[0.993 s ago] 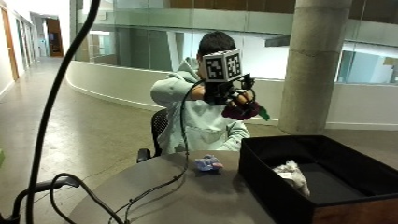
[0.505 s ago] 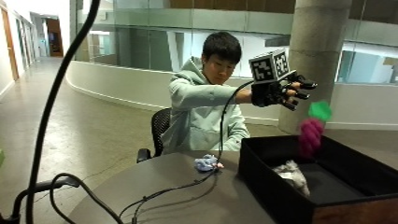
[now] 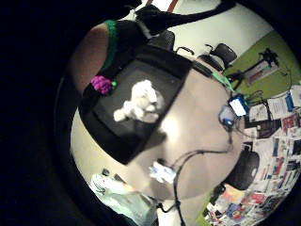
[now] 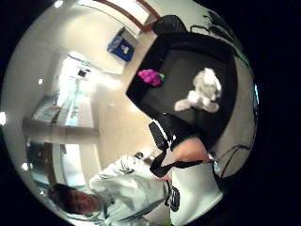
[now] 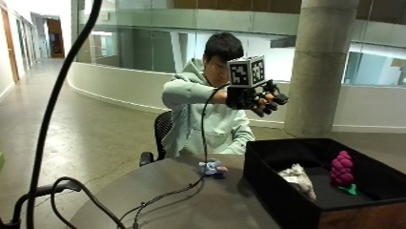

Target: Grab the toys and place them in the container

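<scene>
Purple toy: a grape-like bunch (image 5: pixel 342 168) with a green stem end stands upright inside the container, near its far wall; the palm views show it (image 3: pixel 102 84) (image 4: pixel 149 76) on the black floor, close to one corner.
White toy: a plush animal (image 5: pixel 297 178) lies on its side in the container, well apart from the purple toy; it sits mid-floor in both palm views (image 3: pixel 138 106) (image 4: pixel 201 93).
Blue toy: a small bluish figure (image 5: pixel 211 167) rests on the bench, outside the container, just beside its near wall; a cable runs past it.
Container: a black, open-topped box (image 5: pixel 271 191) sits on the bench's right part.
Hands: the gloved right hand (image 5: pixel 258 99) hangs in the air above and behind the container, fingers loosely curled, holding nothing.
Bench: a round grey top (image 5: pixel 190 205) carries the box, the blue toy and trailing cables.
Person: seated behind the bench in a pale hoodie (image 5: pixel 203 119), right arm stretched forward.
</scene>
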`<state>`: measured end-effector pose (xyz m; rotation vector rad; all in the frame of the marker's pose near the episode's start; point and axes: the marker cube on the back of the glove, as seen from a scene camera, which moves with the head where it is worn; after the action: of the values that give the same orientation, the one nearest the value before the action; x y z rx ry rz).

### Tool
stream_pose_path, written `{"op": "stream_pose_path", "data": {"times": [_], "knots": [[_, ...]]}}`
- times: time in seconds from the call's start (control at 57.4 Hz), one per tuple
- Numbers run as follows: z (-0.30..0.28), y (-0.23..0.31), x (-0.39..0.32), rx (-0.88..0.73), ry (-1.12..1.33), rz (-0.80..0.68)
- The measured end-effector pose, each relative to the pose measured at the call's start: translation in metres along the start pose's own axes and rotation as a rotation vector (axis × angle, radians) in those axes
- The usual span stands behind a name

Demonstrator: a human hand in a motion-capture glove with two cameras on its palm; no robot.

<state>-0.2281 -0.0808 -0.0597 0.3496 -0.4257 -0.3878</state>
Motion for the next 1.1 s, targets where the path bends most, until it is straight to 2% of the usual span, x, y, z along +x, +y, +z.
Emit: {"op": "stream_pose_path", "data": {"times": [0.157, 0.314, 0.558, 0.941, 1.098], "knots": [[0.009, 0.044, 0.058, -0.105, 0.233, -0.002], [0.036, 0.110, 0.084, -0.281, 0.265, 0.055], [0.083, 0.154, 0.121, -0.469, 0.372, 0.060], [0.159, 0.176, 0.117, -0.504, 0.347, 0.030], [0.173, 0.174, 0.113, -0.455, 0.352, 0.014]]}}
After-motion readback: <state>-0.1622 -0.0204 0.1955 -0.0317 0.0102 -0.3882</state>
